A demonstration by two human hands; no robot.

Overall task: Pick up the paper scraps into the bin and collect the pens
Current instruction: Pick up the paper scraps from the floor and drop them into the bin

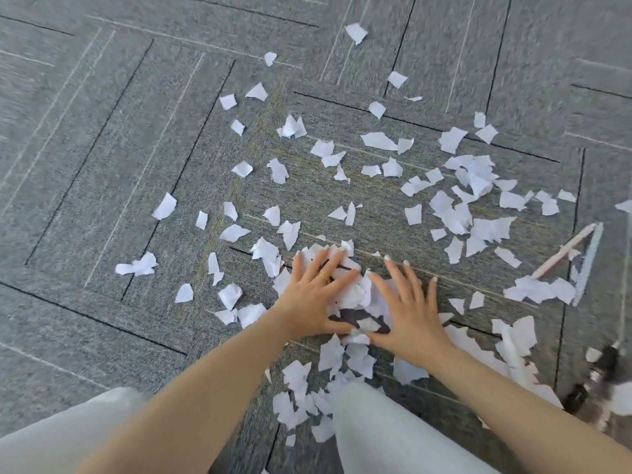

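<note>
The grey carpet floor (pixel 102 165) carries many dozens of white paper scraps (pixel 455 213), too many to count. My two hands lie flat, left hand (pixel 313 295) and right hand (pixel 408 309), fingers (pixel 337 260) straight, pressing a small heap of scraps (pixel 355 292). Two pens (pixel 564 251) lie at the right. I read no writing.

Grey carpet tiles (pixel 136 131) with thin dark and pale lines
</note>
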